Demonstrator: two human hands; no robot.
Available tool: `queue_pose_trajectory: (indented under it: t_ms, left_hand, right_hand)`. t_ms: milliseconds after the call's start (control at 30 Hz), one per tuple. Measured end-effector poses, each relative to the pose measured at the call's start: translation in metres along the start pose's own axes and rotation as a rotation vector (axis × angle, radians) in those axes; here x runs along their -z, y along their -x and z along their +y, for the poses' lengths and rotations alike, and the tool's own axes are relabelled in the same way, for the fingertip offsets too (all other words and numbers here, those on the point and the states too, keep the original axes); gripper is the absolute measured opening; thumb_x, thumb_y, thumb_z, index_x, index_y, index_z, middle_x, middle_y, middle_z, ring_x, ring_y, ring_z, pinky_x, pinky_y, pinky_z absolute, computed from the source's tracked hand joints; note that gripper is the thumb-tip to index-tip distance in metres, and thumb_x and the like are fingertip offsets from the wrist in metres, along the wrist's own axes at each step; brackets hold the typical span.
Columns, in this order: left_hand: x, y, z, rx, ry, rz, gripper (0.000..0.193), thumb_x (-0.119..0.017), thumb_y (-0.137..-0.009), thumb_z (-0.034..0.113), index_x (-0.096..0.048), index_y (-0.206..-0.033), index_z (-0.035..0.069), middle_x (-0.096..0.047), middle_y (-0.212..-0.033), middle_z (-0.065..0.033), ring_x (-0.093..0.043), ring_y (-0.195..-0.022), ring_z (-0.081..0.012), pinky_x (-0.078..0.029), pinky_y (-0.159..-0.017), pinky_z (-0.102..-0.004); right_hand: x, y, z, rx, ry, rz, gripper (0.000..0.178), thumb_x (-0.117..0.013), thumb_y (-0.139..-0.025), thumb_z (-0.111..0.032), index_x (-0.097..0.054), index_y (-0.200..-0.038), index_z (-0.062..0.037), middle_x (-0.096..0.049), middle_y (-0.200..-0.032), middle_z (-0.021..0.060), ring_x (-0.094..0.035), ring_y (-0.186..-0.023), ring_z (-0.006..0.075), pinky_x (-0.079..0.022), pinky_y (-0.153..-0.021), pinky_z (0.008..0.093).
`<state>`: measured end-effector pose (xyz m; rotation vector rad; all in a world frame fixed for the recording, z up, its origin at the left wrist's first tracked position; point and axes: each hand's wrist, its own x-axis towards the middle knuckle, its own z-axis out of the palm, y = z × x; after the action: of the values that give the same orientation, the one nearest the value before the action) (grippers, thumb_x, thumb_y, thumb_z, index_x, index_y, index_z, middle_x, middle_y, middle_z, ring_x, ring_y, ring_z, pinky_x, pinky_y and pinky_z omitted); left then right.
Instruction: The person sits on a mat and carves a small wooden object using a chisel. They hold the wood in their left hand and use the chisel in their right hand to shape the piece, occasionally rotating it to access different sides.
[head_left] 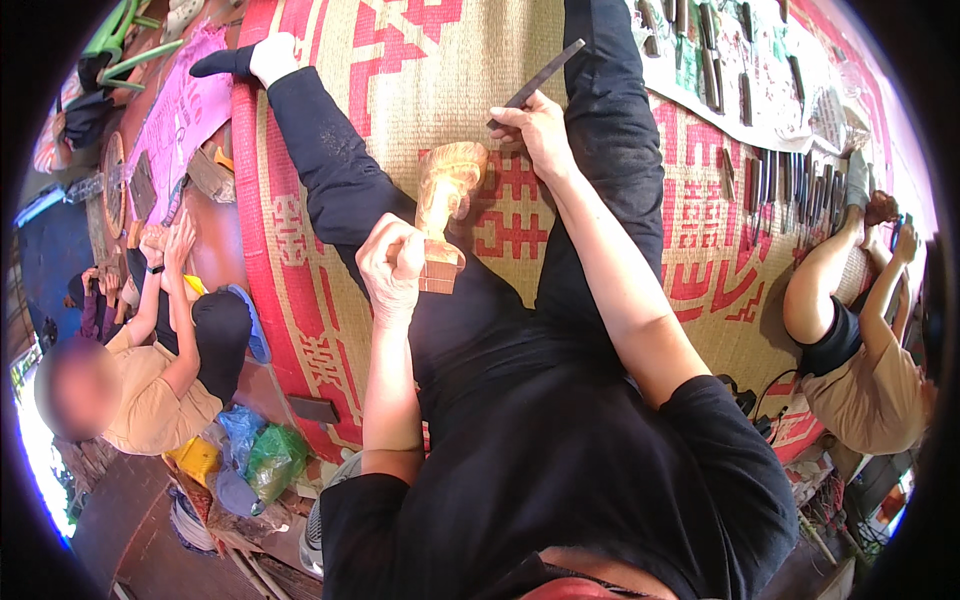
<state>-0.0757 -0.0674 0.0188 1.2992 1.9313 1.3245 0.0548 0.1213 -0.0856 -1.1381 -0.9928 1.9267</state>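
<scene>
My left hand (392, 262) is closed round the base of a small carved wooden figure (447, 190), pale yellow and upright over my bent leg. Its lower block is reddish brown, partly covered by my fingers. My right hand (537, 133) grips a slim, dark, flat bar-like tool (548, 76) near its lower end, with the long part pointing up and away to the right. Whether it is a chisel or a file, I cannot tell. The tool and the figure are apart, the figure lying to the left of and nearer than the right hand.
A red-and-straw woven mat (690, 230) lies under my outstretched legs. Several dark-handled carving tools (800, 190) lie in a row at right, others on a white sheet (690, 95). People sit working at left (160, 390) and right (870, 370). Plastic bags (275, 460) lie lower left.
</scene>
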Motion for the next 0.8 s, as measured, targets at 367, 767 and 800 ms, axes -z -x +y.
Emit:
queue_pose_trajectory:
  t_ms: [367,767,800]
  left_hand:
    - [-0.001,-0.003,0.007,0.031,0.018,0.012,0.021,-0.058,-0.08,0.013,-0.049,-0.068,-0.002,-0.046,-0.065,-0.0037,-0.044,-0.054,-0.0083,-0.035,-0.05,-0.0233]
    - [0.001,-0.002,0.005,0.018,0.006,-0.006,0.023,-0.058,-0.081,0.014,-0.049,-0.067,-0.002,-0.046,-0.064,-0.0036,-0.044,-0.056,-0.0098,-0.037,-0.053,-0.0249]
    - [0.001,-0.002,0.003,0.002,-0.006,-0.013,0.024,-0.059,-0.081,0.015,-0.049,-0.067,-0.002,-0.046,-0.064,-0.0036,-0.045,-0.056,-0.0098,-0.036,-0.052,-0.0249]
  right_hand:
    - [-0.016,0.015,-0.001,0.017,0.031,-0.132,0.013,-0.066,-0.077,-0.001,-0.064,-0.09,-0.0023,-0.065,-0.08,0.0041,-0.059,-0.073,0.0103,-0.047,-0.07,0.0245]
    - [-0.01,0.014,0.002,0.04,0.05,-0.181,0.012,-0.066,-0.079,-0.004,-0.061,-0.09,-0.0023,-0.064,-0.078,0.0035,-0.059,-0.067,0.0099,-0.047,-0.062,0.0229]
    - [-0.01,0.01,-0.001,0.026,0.023,-0.119,0.011,-0.067,-0.079,-0.005,-0.06,-0.088,-0.003,-0.064,-0.077,0.0034,-0.059,-0.064,0.0096,-0.046,-0.059,0.0221]
